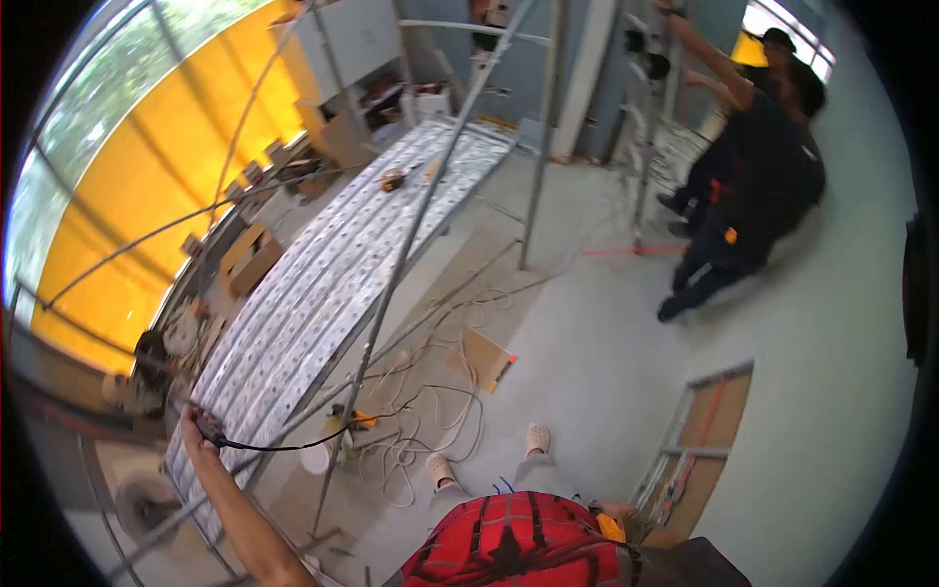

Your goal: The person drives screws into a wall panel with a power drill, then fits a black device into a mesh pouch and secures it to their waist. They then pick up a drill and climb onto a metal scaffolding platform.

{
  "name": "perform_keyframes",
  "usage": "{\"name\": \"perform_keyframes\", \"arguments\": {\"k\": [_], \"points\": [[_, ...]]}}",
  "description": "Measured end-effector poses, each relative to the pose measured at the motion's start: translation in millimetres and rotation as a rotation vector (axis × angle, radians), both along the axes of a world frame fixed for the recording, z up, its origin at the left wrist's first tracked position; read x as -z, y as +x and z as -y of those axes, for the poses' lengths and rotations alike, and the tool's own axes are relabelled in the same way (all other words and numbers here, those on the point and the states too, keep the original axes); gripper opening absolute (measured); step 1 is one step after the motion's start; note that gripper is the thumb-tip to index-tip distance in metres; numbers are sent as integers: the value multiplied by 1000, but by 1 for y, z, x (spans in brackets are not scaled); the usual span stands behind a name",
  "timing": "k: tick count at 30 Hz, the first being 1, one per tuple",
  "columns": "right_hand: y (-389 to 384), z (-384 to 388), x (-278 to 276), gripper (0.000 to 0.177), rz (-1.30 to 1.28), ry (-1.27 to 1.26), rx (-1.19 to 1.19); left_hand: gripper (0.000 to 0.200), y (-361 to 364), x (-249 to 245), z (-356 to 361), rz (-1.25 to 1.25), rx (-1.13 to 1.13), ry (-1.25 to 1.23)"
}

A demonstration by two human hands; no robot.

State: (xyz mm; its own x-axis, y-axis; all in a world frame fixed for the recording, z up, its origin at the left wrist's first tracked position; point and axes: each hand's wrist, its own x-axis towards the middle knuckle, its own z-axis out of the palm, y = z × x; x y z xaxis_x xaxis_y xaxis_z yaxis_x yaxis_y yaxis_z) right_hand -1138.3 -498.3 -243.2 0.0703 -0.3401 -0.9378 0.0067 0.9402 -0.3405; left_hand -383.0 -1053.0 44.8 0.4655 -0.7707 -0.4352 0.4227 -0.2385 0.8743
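My left hand [201,433] is stretched out to the far left, closed around a dark corded object [207,427] whose kind is not clear. A black cable [284,448] runs from it to the right, past the scaffold pole [377,328]. Behind that hand lies a long panel stack in patterned silver wrap [293,313]. My right hand [616,510] is low at my right side, beside my red top [518,538]. A yellow-orange item [611,528] shows right at it. The fingers there are mostly hidden, and I cannot tell whether they hold it.
Scaffold poles cross in front of me. White cables [406,450] lie coiled on the floor near a cardboard piece [486,358]. A recessed wall opening [699,450] is at right. Two people [753,176] stand at upper right. A cardboard box [252,259] stands left of the panels.
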Motion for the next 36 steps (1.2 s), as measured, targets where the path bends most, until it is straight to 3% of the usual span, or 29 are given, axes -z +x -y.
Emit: {"name": "perform_keyframes", "arguments": {"k": [1, 2, 3, 4, 5, 6, 8, 10, 11, 13, 17, 20, 22, 23, 25, 27, 30, 32, 33, 35, 36], "points": [[-12, 17, 3, 35, 26, 164, 60, 20, -35, -26, -27, -99, -46, -51], [-26, 36, 6, 34, 42, 337, 107, 20, -56, -39, -59, -12, 92, -134], [-47, 56, 8, 34, 41, 349, 10, 13, -98, -71, -91, 110, 224, -117], [-72, 75, 8, 37, 15, 367, -13, 19, -141, -86, -116, 185, 192, -138], [-97, 94, 6, 41, -15, 393, -53, 52, -187, -114, -140, 336, 283, -137], [-120, 115, 4, 41, -28, 428, -189, 66, -215, -124, -161, 422, 412, -155], [-153, 162, 5, 47, -138, 358, -241, 95, -256, -144, -191, 570, 729, -186], [-165, 208, -7, 46, -194, 160, -279, 109, -261, -115, -202, 610, 1062, -273], [-169, 230, -4, 46, -189, 166, -344, 109, -287, -116, -206, 500, 1158, -245], [-185, 266, 15, 47, -197, 52, -452, 104, -315, -79, -207, 578, 1406, -228], [-153, 320, -20, 47, -217, 87, -506, 92, -394, 15, -206, 463, 1721, 291], [-131, 329, -28, 46, -223, -31, -564, 89, -427, 104, -218, 445, 1786, 452], [-115, 322, -32, 45, -192, -102, -567, 85, -436, 152, -222, 676, 1929, 479], [-107, 315, -34, 45, -203, -84, -539, 85, -434, 174, -220, 667, 1964, 466], [-94, 293, -34, 38, -123, 24, -493, 83, -430, 206, -217, 1053, 2159, 440], [-90, 266, -12, 39, -109, 42, -446, 68, -417, 231, -204, 1243, 2253, 477], [-75, 218, 14, 35, -87, 159, -501, 42, -386, 354, -182, 1471, 2265, 543], [-57, 189, 32, 34, -29, 192, -550, 29, -363, 401, -159, 1573, 2191, 509], [-44, 175, 38, 34, -39, 207, -507, 30, -350, 421, -149, 1612, 2110, 471], [-14, 154, 45, 38, -116, 30, -682, 38, -340, 477, -129, 1694, 1858, 578], [-3, 143, 49, 38, -113, 54, -656, 41, -332, 495, -126, 1855, 1893, 432]]}}
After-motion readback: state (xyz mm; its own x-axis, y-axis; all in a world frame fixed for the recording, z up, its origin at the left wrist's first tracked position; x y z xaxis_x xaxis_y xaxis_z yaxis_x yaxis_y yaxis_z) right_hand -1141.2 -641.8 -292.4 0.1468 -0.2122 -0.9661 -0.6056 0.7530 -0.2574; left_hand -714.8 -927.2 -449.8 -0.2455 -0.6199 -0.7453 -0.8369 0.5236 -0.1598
